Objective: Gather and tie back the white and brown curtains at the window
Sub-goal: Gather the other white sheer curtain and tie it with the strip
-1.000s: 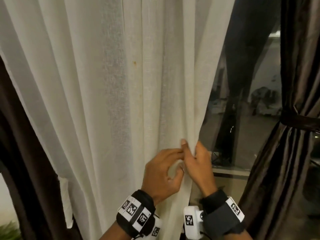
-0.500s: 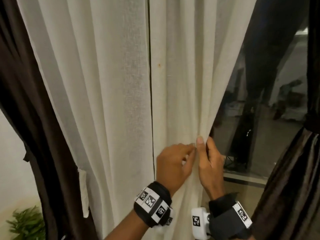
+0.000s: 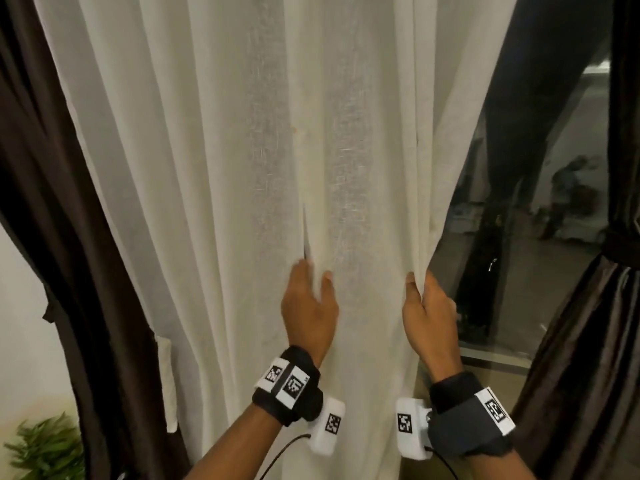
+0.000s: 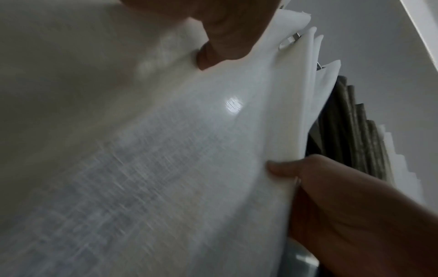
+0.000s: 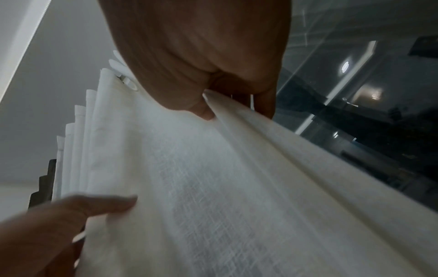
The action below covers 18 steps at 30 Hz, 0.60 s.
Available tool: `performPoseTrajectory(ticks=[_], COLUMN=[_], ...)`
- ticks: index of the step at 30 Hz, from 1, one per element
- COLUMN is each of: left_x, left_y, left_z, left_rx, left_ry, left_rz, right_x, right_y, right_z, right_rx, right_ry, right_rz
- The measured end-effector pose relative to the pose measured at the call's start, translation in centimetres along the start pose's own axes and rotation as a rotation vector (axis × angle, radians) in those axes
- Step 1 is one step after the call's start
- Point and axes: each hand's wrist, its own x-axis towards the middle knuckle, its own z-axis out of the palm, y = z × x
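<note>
The white curtain (image 3: 207,168) hangs across the middle of the head view, with a narrow slit between two panels. My left hand (image 3: 313,271) reaches into that slit, fingers hidden behind the cloth and thumb in front, pinching a fold. My right hand (image 3: 417,282) grips the curtain's right edge, thumb in front. A flat span of cloth (image 5: 189,187) stretches between the two hands. A brown curtain (image 3: 52,168) hangs loose on the left. Another brown curtain (image 3: 588,341) on the right is held by a dark tie band (image 3: 620,251).
Dark window glass (image 3: 536,202) with reflections shows right of the white curtain, above a sill (image 3: 491,358). A green plant (image 3: 45,448) sits low at the left by a pale wall. Brown pleats (image 4: 350,131) stack behind the white ones near the rail.
The hands were together at the white curtain's right edge. My left hand has moved left to the slit, spreading cloth between the hands. The right hand keeps its grip.
</note>
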Motion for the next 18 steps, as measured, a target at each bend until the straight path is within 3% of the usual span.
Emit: performPoseTrajectory(ticks=[3, 4, 7, 9, 10, 12, 14, 16, 18], left_x=[-3.1, -3.6, -4.0, -3.9, -3.8, -3.2, -2.3, -1.2, -0.9], left_y=[2.2, 2.9, 3.8, 3.1, 2.4, 1.1, -0.1, -1.3, -2.5], left_z=[0.5, 0.6, 0.0, -1.0, -1.5, -1.9, -1.5, -1.4, -0.8], left_rx=[-0.026, -0.071, -0.198, -0.202, -0.22, -0.25, -0.241, -0.256, -0.33], left_ry=[-0.401, -0.492, -0.667, -0.652, -0.566, -0.374, -0.289, -0.367, -0.558], left_rz=[0.408, 0.436, 0.337, 0.368, 0.379, 0.223, -0.1, -0.352, -0.48], right_x=[-1.3, -1.7, -1.8, -1.2, -0.8, -0.3, -0.5, -0.9, -1.7], right_y=[-1.3, -1.7, -2.5, -2.8, -2.7, -2.3, -1.7, -0.7, 0.4], right_z=[0.7, 1.0, 0.7, -0.1, -0.5, -0.9, -1.0, -0.8, -0.2], right_rx=[0.25, 0.345, 0.411, 0.305, 0.239, 0.151, 0.12, 0.101, 0.106], right_ry=[-0.09, -0.14, -0.185, -0.126, -0.087, -0.052, -0.084, -0.115, -0.189], right_rz=[-0.049, -0.056, -0.064, -0.087, -0.094, -0.092, -0.057, -0.024, 0.03])
